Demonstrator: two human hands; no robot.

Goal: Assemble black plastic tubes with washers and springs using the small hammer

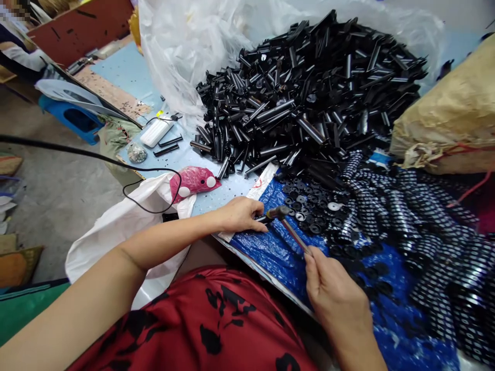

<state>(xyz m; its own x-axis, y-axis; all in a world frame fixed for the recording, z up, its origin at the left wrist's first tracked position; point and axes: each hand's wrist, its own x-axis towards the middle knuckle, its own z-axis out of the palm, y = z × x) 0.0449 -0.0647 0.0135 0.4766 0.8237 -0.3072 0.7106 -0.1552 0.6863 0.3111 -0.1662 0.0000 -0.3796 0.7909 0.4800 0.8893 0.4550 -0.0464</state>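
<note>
My right hand (335, 288) is closed around the handle of a small hammer (296, 234). The hammer's head lies at the end of a short black part (264, 219), which my left hand (242, 214) grips between thumb and fingers. Whether the head touches the part I cannot tell. Both hands are over a blue plastic sheet (266, 252) along the table's front edge. Just beyond the hammer lie many small round black discs (309, 206). A large heap of black tube-like parts (309, 98) rises behind them.
Rows of perforated black cylinders (402, 216) fill the right side, below a tan sack (448, 108). Clear plastic sheeting (174, 56) stands behind the heap. At left are a pink bag (193, 184), a white box (158, 131) and a black cable (77, 153). A blue stool (71, 116) is farther left.
</note>
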